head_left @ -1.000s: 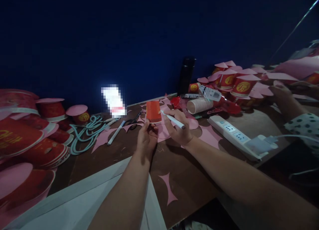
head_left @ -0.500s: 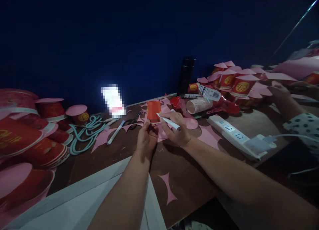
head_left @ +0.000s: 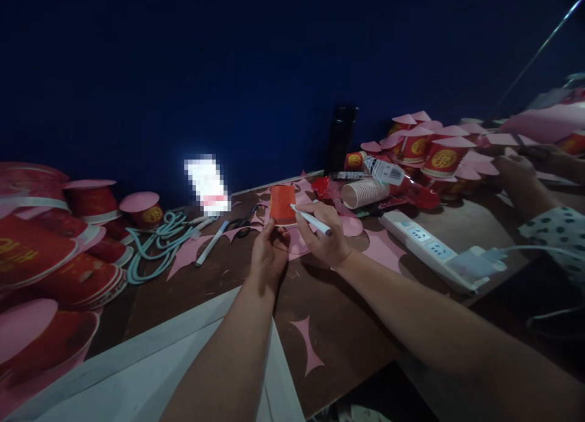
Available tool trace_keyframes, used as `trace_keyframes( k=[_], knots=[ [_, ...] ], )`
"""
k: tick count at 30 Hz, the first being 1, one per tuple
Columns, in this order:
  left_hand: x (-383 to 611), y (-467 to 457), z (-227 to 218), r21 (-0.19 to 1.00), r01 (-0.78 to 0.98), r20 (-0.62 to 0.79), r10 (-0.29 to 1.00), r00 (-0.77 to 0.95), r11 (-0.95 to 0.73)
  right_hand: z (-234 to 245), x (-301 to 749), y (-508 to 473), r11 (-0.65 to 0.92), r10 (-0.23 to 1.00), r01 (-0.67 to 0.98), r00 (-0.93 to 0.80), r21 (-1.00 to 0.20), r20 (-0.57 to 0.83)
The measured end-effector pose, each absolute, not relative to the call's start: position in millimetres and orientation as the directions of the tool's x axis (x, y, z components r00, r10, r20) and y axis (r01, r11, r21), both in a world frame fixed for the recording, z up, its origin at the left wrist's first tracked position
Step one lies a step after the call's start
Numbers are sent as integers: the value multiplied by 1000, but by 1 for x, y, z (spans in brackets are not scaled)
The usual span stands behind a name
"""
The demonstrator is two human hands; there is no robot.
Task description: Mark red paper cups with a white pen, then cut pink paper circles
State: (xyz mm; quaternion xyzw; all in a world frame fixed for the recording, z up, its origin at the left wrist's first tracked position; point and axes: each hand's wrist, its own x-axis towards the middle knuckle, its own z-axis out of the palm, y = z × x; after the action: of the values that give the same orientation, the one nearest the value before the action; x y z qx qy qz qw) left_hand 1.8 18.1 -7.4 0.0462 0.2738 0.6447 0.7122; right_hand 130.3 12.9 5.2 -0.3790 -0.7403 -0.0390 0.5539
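In the middle of the head view my left hand point(head_left: 267, 254) is closed on a red paper cup point(head_left: 283, 201), thumb and fingers gripping its near end. My right hand point(head_left: 329, 234) pinches a white marker pen point(head_left: 314, 220). The pen's tip is at the cup's right side; whether it touches the surface I cannot tell. Pink paper scraps point(head_left: 299, 242) lie beneath and around both hands. Left of the cup rest a pair of scissors point(head_left: 244, 230) with dark handles and a second white marker point(head_left: 212, 243).
Red cups with pink paper tops crowd the left point(head_left: 94, 201) and the back right point(head_left: 441, 157). A lit phone point(head_left: 208, 184), coiled cable point(head_left: 159, 245), black bottle point(head_left: 342, 136), stacked cups point(head_left: 365, 193) and power strip point(head_left: 425, 245) surround the workspace. At right are another person's hands point(head_left: 518, 172).
The marker's tip has shifted slightly right and up along the cup. My left hand and the cup stay almost where they were. The other person's hands have moved a little.
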Motion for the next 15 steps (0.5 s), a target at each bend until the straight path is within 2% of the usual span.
trace_keyframes(
  k=[8, 15],
  knots=[
    [2, 18, -6, 407, -900, -331, 943, 17, 159, 6, 130, 12, 666, 566, 638, -94, -387, 819],
    [1, 19, -8, 390, -908, -314, 949, 23, 151, 6, 130, 12, 688, 543, 623, -104, -371, 833]
  ],
)
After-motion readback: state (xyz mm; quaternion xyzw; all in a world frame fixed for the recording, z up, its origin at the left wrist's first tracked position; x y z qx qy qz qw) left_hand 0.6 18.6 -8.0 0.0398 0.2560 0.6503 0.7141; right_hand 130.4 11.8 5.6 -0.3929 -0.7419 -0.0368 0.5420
